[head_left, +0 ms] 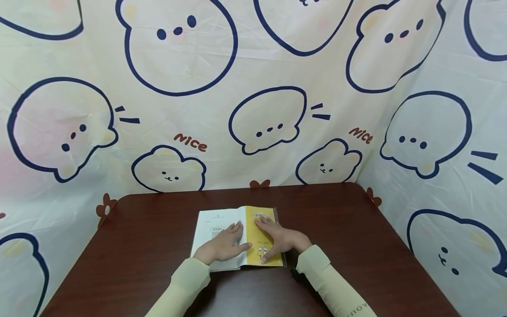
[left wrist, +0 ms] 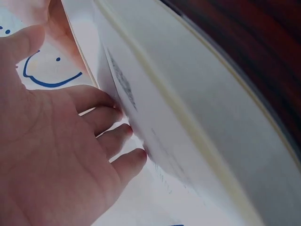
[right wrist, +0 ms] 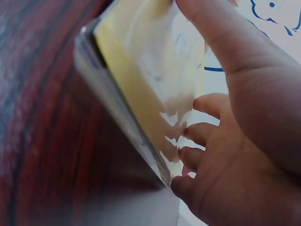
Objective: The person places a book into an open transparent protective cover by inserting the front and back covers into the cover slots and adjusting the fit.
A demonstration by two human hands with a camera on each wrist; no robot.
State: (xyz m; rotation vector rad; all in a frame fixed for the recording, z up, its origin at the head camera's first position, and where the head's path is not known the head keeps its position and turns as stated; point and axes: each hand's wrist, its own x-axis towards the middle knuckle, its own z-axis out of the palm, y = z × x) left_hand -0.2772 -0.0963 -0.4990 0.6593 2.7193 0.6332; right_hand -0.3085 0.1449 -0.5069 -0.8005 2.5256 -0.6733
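Observation:
An open book [head_left: 206, 220] lies on the table, a printed white page on its left and a yellow side with small printed figures [head_left: 259, 235] on its right. My left hand [head_left: 223, 244] rests on the white page, fingers extended and thumb reaching over to the yellow side. My right hand [head_left: 279, 237] lies on the yellow part with fingers and thumb spread. In the left wrist view, the left fingertips [left wrist: 141, 157] meet the page. The right wrist view shows the right fingertips [right wrist: 181, 183] against the glossy yellow surface [right wrist: 136, 70], with a transparent cover edge [right wrist: 113, 99] beside it.
The dark brown wooden table [head_left: 150, 237] extends around the book on all sides. A pale cloth [head_left: 269, 66] printed with blue-outlined cartoon bears hangs behind the table and along both sides. Something small and black [head_left: 297, 275] shows beneath the right sleeve [head_left: 328, 281].

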